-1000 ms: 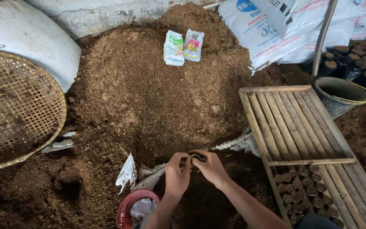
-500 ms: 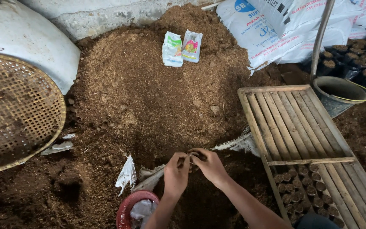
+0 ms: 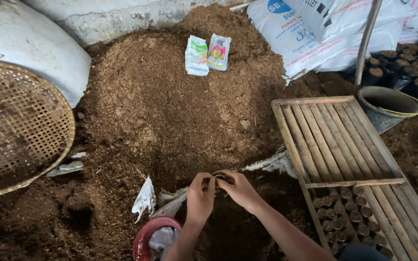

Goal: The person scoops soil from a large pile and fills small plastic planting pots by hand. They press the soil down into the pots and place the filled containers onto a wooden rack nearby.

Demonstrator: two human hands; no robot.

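My left hand and my right hand meet at the foot of a big brown soil heap. Together their fingers pinch a small dark pot filled with soil, which is mostly hidden by the fingers. Darker loose soil lies right under the hands. To the right lies a slatted bamboo tray, and its near end holds several small dark soil-filled pots.
A round woven sieve leans at the left. Two small packets rest on the heap. White sacks, a grey bucket with a pole and more filled pots stand at the back right. A red bowl sits by my left arm.
Both hands stay together at the same spot; the fingers have shifted slightly around the small pot.
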